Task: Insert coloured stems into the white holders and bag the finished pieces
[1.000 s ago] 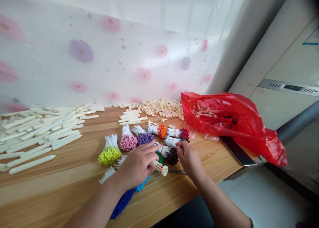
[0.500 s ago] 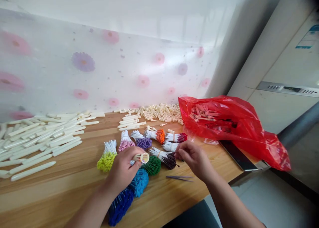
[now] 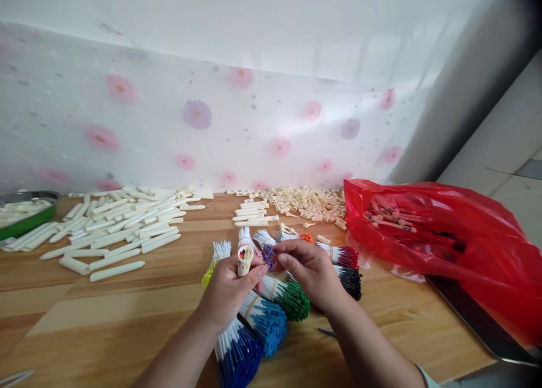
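Note:
My left hand is closed around a short cream pen barrel piece, its round open end turned up toward me. Small coloured bits show inside that opening. Just to the right, my right hand pinches thumb and fingers together in front of the purple-tipped refill bundle; what is between the fingertips is too small to make out. Under and around both hands lie banded pen refills: green, light blue, dark blue, black, red and yellow-green.
Long cream pen tubes cover the table's left side, beside a green bowl. Small slotted cream parts are heaped by the wall. A red plastic bag lies over a dark flat device. Partly hidden tweezers lie near my right wrist.
My right hand has moved left from the black bundle to close beside my left hand. The barrel piece has tilted more upright. The view has turned left, bringing the green bowl in.

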`<action>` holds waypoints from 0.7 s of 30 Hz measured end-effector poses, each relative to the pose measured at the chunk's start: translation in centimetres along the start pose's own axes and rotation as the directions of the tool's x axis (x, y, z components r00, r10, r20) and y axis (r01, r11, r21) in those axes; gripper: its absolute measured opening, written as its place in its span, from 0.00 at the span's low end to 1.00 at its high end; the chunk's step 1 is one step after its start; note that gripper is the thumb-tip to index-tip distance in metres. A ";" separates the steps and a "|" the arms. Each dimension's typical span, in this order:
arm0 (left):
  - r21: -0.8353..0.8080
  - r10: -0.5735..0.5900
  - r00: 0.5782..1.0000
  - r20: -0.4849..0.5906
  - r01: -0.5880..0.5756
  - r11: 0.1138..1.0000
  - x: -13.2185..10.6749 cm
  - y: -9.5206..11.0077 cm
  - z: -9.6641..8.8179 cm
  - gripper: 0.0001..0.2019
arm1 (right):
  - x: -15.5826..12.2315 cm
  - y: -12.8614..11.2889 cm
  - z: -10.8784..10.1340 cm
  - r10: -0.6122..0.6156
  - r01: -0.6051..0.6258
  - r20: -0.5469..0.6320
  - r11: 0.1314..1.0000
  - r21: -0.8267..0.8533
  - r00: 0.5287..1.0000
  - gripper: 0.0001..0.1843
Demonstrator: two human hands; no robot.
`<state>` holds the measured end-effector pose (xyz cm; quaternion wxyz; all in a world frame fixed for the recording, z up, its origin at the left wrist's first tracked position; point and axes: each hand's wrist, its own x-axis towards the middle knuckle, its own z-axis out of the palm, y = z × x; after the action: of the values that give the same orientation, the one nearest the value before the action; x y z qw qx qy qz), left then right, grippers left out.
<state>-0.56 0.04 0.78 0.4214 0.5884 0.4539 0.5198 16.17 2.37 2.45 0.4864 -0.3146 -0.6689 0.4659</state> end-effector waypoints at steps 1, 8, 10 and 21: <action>-0.010 0.002 1.000 -0.024 -0.002 1.000 0.0 0.0 0.0 0.11 | 0.0 0.5 0.2 -0.031 0.030 -0.033 0.999 -0.013 0.999 0.09; -0.014 -0.012 0.998 -0.061 0.012 1.000 0.2 -0.4 0.4 0.08 | -0.5 2.4 0.8 -0.100 0.098 -0.100 0.995 -0.022 0.990 0.10; 0.007 -0.010 0.999 -0.046 0.011 1.000 0.1 -0.4 0.5 0.08 | -0.5 2.5 0.9 -0.031 0.045 -0.105 0.990 0.133 0.994 0.09; 0.173 0.249 0.965 -0.086 -0.231 0.957 0.3 -1.1 0.1 0.05 | -3.5 -1.2 -1.3 -0.425 0.284 -0.386 0.884 -0.372 0.819 0.08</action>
<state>-0.56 0.55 -0.24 0.2812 0.6426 0.4415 0.5595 18.56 -0.71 2.41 0.6553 -0.3530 -0.6451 0.1725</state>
